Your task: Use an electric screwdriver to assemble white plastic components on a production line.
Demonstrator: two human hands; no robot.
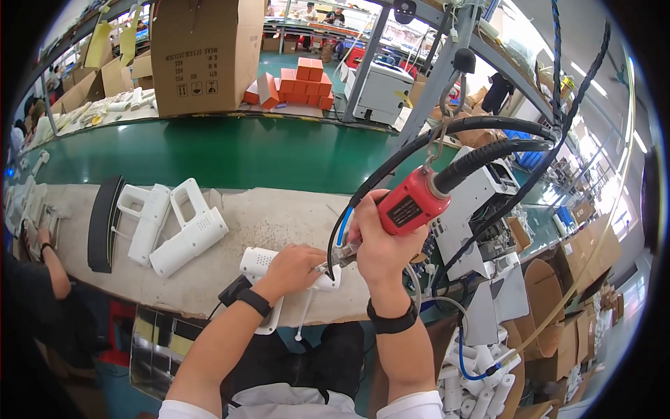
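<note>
White plastic makes up the housing under the hands, a pistol-shaped shell with a rounded head dotted by a patch of small holes and a grip that hangs over the near edge of the worktop. It lies flat on the pale, worn mat covering that edge, directly in front of the person. The left hand rests on top of it, fingers curled over its right end and pressing it down; a dark band circles that wrist. The right hand is wrapped tightly around a red powered screwdriver, held tilted with its tip pointing down and left at the housing's right end, just beside the left fingers. Whether the tip touches the plastic cannot be told, since the fingers hide it. A thick black cable runs from the back of the tool up and to the right, and thinner black and blue leads loop down by the hand.

To the left on the mat lie two more white housings of the same shape, side by side, with a curved black strip just beyond them. Behind the mat runs a green conveyor belt, and a brown cardboard box stands on its far side.
</note>
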